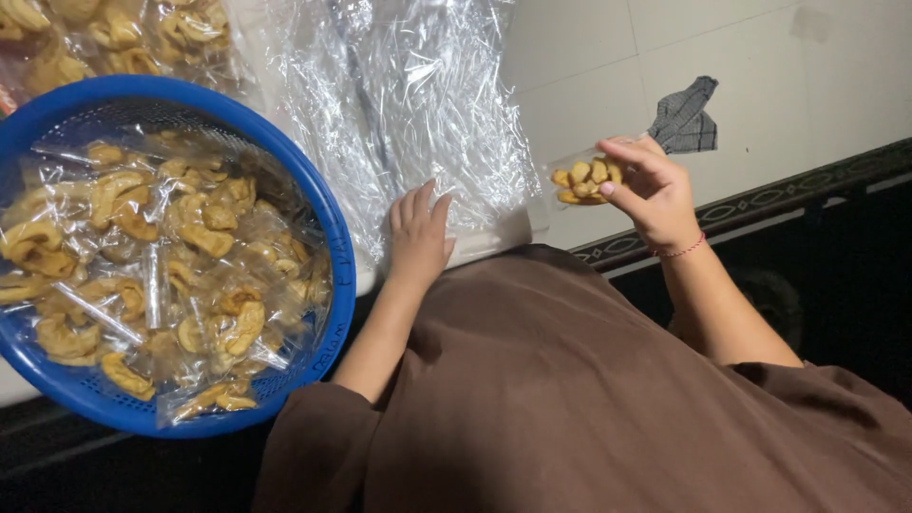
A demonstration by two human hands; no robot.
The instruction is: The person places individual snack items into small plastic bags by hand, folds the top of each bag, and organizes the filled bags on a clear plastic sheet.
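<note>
Pinched in my right hand (655, 195) is a small clear packet of golden snack pieces (584, 182), fingers curled over its top and the thumb under it, so the grip is closed firmly on the packet. I've got that hand raised above the pale tiled floor (760, 57), wrist bent back, forearm running down and to the right toward my brown sleeve (570, 399); a thin red string sits round the wrist. The packet pokes out to the left of my fingers, its long axis lying roughly level across the view, the free end aimed at the pile of clear plastic wrappers (408, 95).

My left hand (418, 233) lies flat, palm down, fingers together and pointing up the frame, pressing on the lower edge of that wrapper pile; it's resting there, gripping nothing, with the forearm angling down-left.

Left of it sits the blue mesh basket (337, 256), filled with more sealed packets of the same curled snacks. Beyond the basket, top left, I can see further bagged snacks (123, 38). A grey checked cloth (686, 119) lies on the floor just past my right hand.
</note>
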